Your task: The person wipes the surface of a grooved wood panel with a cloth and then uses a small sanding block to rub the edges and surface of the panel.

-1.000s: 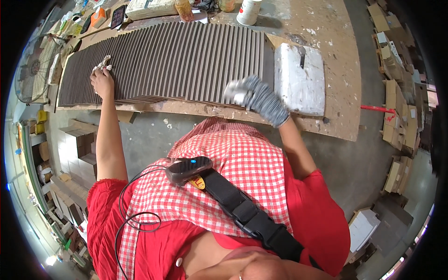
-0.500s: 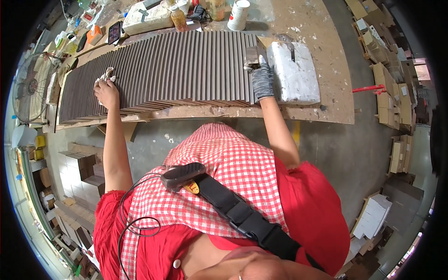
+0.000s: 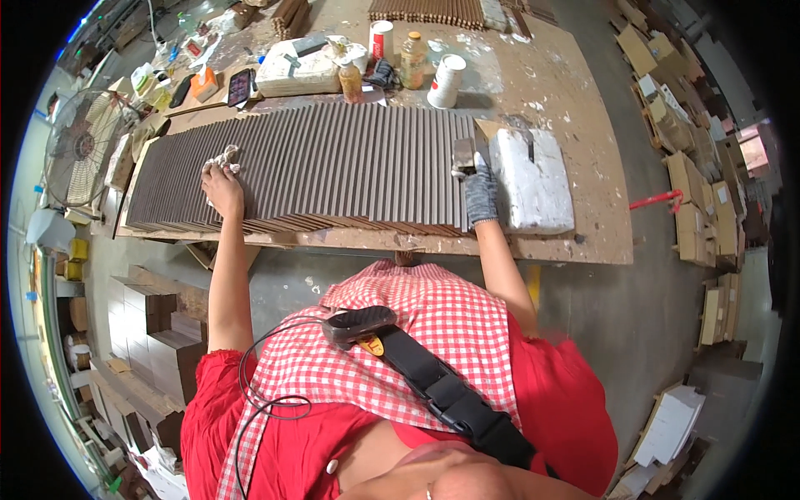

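Note:
A long row of dark brown slats [image 3: 333, 167] lies edge to edge across the workbench [image 3: 575, 108]. My left hand [image 3: 218, 182] rests on the left part of the row, fingers closed on a crumpled pale rag [image 3: 227, 156]. My right hand [image 3: 479, 193], in a grey glove, sits at the right end of the row and grips a small metal scraper [image 3: 463, 156] that stands on the last slats. A white foam block [image 3: 533, 179] lies just right of that hand.
Cans, a bottle and a paper cup [image 3: 446, 81] stand at the bench's back with a white block [image 3: 296, 75]. A fan [image 3: 79, 146] stands far left. Stacked brown boards [image 3: 158, 333] lie on the floor at left; cardboard pieces [image 3: 692, 192] pile at right.
My right hand moved from the bench's near edge up onto the right end of the slats with the scraper. My left hand with the rag stayed on the left part of the row.

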A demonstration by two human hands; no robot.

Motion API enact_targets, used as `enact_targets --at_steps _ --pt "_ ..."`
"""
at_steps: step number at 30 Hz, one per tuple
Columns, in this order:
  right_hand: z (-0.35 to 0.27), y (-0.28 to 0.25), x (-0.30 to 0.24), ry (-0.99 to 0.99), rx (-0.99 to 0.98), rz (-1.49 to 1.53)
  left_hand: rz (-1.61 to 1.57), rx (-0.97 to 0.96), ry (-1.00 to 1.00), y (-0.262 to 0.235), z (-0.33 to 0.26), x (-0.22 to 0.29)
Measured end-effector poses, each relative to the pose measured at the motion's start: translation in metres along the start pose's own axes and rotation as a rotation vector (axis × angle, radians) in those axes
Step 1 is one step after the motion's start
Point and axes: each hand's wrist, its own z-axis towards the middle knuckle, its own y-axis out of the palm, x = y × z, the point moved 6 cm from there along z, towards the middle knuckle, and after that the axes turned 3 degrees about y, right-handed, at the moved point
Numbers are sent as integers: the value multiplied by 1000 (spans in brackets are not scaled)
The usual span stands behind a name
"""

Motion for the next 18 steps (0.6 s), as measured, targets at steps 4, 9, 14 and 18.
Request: enact_targets --at_steps 4,9,14,18 --pt "-9 -3 8 52 89 -128 -96 70 148 -20 -6 12" --pt "-39 4 -7 11 138 -296 -414 -81 299 -52 -48 78" --pt "-37 1 -11 29 84 -293 -366 -280 451 -67 -102 120" --pt "-46 38 -23 157 -27 -50 -275 -360 383 -93 -117 122"
